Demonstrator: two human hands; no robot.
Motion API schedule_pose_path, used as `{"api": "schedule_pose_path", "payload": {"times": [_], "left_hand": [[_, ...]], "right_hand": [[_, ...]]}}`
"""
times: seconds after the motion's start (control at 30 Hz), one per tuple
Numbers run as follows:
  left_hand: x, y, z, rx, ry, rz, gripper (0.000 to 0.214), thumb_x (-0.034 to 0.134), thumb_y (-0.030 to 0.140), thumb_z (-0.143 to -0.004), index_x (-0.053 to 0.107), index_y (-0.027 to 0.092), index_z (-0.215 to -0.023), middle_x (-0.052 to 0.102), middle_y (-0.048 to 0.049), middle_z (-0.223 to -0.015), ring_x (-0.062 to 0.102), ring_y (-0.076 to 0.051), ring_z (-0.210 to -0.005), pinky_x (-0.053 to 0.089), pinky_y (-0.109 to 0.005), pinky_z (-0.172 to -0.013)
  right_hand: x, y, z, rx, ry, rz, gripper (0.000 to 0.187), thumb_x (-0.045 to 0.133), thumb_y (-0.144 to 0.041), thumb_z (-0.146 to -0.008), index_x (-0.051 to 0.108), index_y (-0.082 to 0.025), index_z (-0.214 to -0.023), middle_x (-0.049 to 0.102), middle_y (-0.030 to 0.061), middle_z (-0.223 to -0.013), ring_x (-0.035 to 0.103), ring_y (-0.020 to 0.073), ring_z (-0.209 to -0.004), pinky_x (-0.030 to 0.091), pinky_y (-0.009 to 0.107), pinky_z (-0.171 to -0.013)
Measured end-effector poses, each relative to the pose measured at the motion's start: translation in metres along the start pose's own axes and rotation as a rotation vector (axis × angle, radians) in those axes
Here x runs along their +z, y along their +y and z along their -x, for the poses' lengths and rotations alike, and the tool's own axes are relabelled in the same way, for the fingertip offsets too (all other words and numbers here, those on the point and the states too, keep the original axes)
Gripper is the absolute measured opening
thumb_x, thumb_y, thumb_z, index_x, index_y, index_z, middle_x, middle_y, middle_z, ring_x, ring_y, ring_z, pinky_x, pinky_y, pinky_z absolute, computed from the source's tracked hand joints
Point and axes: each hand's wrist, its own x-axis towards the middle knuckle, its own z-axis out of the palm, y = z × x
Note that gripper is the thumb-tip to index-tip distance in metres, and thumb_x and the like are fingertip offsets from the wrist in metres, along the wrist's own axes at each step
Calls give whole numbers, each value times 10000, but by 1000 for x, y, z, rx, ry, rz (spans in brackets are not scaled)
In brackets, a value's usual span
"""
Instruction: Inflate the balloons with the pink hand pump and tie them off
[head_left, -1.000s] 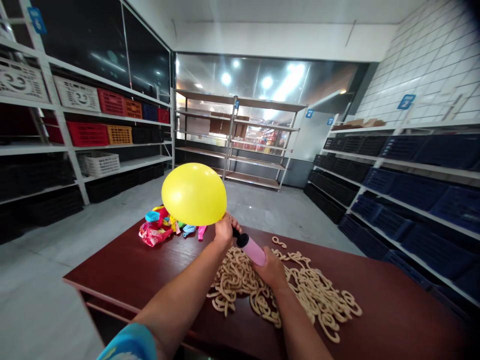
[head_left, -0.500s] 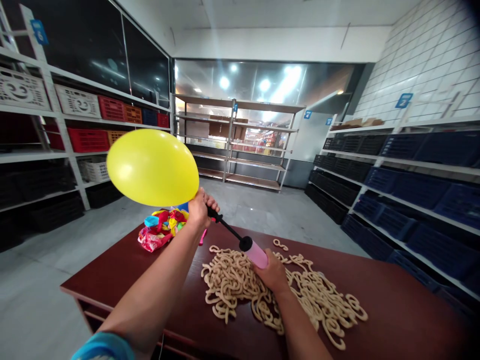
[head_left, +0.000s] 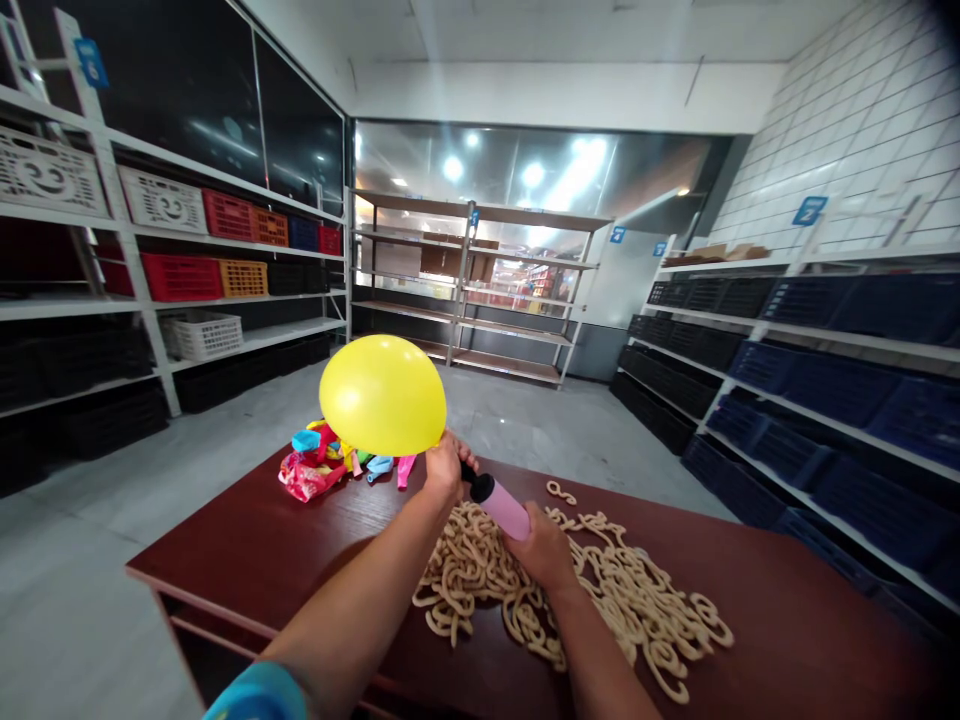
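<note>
A yellow balloon [head_left: 382,395], blown up, sits at the black end of a pink hand pump [head_left: 505,510]. My left hand [head_left: 448,468] is closed where the balloon's neck meets the pump's black end; the neck itself is hidden by my fingers. Round the pink barrel, my right hand [head_left: 546,548] is closed. The pump's rod is pushed in, with the black end close against the barrel. Below my hands, tan curled rope-like pieces [head_left: 626,590] lie heaped on the brown table [head_left: 247,560].
Flat balloons in several colours [head_left: 309,470] lie with a red printed bag at the table's far left. Shelves with crates [head_left: 180,278] stand left, dark blue crates [head_left: 847,420] right. A bare rack [head_left: 517,290] stands against the back glass.
My left hand and the balloon have moved right and down toward the barrel. The black rod, drawn out before, has slid in. My right hand has hardly moved.
</note>
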Motion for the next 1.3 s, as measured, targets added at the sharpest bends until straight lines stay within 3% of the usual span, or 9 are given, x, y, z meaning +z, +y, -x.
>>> {"api": "schedule_pose_path", "payload": {"times": [0.1,0.27,0.37,0.47,0.77,0.9,1.0,1.2,1.3], "left_hand": [[4,31,5,125,-68,-75,363,491,324,-744,226,207,-527,271,65,-390,318,-81,-319,302,-230,-352],[15,91,9,220,-154,-82,389,501,345,-745,209,206,-529,255,64,-397,313,-84,-329,301,-231,-356],[20,103,7,265,-169,-89,401,509,362,-746,207,204,-533,257,64,-404,318,-84,-333,304,-230,-357],[19,89,3,250,-135,-79,398,494,374,-757,214,200,-534,256,66,-407,310,-76,-331,284,-217,-351],[-2,-5,-6,95,1,-82,349,477,319,-756,238,205,-529,267,64,-394,306,-78,-319,288,-224,-342],[-4,-10,-5,79,-5,-59,347,497,319,-739,246,205,-529,269,65,-391,311,-82,-322,292,-230,-346],[2,11,0,122,-60,-75,362,502,334,-734,231,209,-527,278,62,-397,323,-85,-326,302,-238,-351],[18,89,14,216,-162,-60,398,525,353,-733,207,210,-541,258,64,-402,309,-83,-333,296,-235,-360],[23,113,14,251,-181,-66,408,535,345,-733,196,213,-547,247,64,-408,319,-88,-340,309,-242,-368]], "right_hand": [[-4,0,-1,2,14,-22,273,596,-360,-689,499,-205,-892,605,26,-780,558,168,-697,309,244,-581],[-6,3,-3,11,49,-69,291,595,-348,-691,496,-214,-930,609,23,-828,562,170,-747,334,241,-622],[-2,4,-3,19,58,-45,282,599,-347,-685,493,-210,-907,603,22,-792,558,171,-719,322,244,-607],[1,6,-1,29,42,0,264,603,-350,-677,489,-210,-870,594,18,-752,550,169,-684,299,243,-575],[2,5,0,-8,-4,59,267,607,-362,-682,488,-205,-862,599,22,-763,554,162,-673,279,241,-557],[-6,0,0,-15,-20,44,266,596,-366,-696,496,-205,-882,602,22,-771,558,159,-674,285,240,-555],[-8,-1,-2,-7,2,24,270,590,-364,-700,502,-204,-899,606,26,-781,563,168,-700,304,245,-573],[-8,3,-4,11,61,-28,292,590,-325,-686,508,-207,-940,611,29,-839,562,173,-757,341,248,-634],[-6,3,-4,24,81,-32,292,586,-330,-687,503,-202,-935,605,31,-813,557,173,-736,338,249,-621]]}}
